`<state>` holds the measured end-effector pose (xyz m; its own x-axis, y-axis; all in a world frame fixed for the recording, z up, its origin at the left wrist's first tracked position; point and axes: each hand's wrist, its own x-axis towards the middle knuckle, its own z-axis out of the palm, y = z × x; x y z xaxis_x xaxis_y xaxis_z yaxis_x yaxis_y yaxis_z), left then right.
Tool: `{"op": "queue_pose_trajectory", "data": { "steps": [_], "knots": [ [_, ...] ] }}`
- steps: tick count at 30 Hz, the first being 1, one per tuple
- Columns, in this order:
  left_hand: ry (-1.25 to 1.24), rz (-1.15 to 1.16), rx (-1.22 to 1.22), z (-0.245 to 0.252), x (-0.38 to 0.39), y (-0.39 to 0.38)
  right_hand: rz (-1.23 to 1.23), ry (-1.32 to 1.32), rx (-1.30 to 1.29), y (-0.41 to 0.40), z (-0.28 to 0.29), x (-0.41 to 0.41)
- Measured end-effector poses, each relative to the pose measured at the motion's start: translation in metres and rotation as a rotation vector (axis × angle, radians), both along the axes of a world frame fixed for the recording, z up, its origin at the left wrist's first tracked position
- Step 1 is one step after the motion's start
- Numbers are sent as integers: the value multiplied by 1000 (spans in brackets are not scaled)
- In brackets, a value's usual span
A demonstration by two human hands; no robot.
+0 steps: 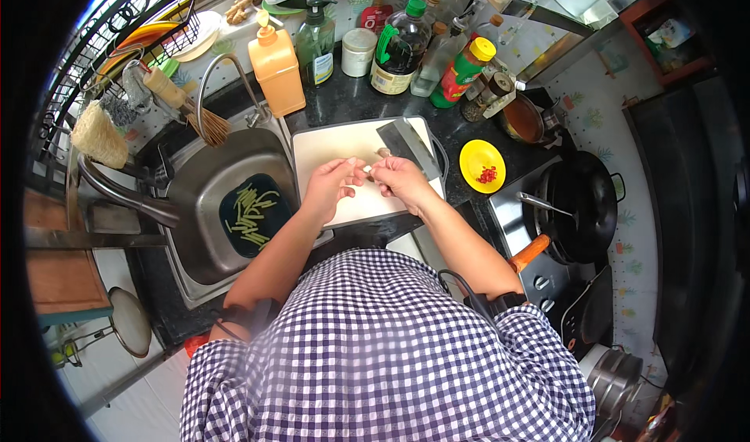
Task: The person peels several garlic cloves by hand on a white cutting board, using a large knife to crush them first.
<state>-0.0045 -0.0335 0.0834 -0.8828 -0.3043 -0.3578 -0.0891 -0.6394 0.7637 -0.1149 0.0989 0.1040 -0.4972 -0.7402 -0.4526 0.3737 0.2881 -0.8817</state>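
Over a pale cutting board (316, 143), my left hand (334, 185) and my right hand (401, 179) meet at the fingertips. Between them is a small whitish piece, perhaps a garlic clove (367, 169), pinched by my right thumb and finger; my left fingertips are close to it or touching, which I cannot tell. Just beyond my right hand lies a brownish piece that looks like garlic (384, 152). A cleaver (410, 144) rests on the board's far right part. Chopped red chili (487, 175) sits on a yellow plate (471, 152) right of the board.
Left is a steel sink (193, 219) holding a dark tray (281, 208) with green strips (252, 216). Bottles and a soap dispenser (275, 70) line the back of the counter. At right, a black wok (592, 208) with a wooden handle (529, 253) stands on the stove (510, 222).
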Motion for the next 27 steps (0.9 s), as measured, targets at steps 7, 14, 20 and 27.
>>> {"op": "queue_pose_trajectory", "data": {
  "steps": [7, 14, 20, 27],
  "knots": [
    [24, -84, -480, -17, 1, 4, 25, 129, 60, 1, -10, 6],
    [-71, -80, -190, -22, 5, -8, 40, 18, 47, 7, -13, 6],
    [-171, 19, -694, -53, 20, -29, -144, -482, -83, 27, -24, 0],
    [-128, -49, -1235, -68, 26, -20, -240, -649, -222, 53, -56, -8]
  ]
}}
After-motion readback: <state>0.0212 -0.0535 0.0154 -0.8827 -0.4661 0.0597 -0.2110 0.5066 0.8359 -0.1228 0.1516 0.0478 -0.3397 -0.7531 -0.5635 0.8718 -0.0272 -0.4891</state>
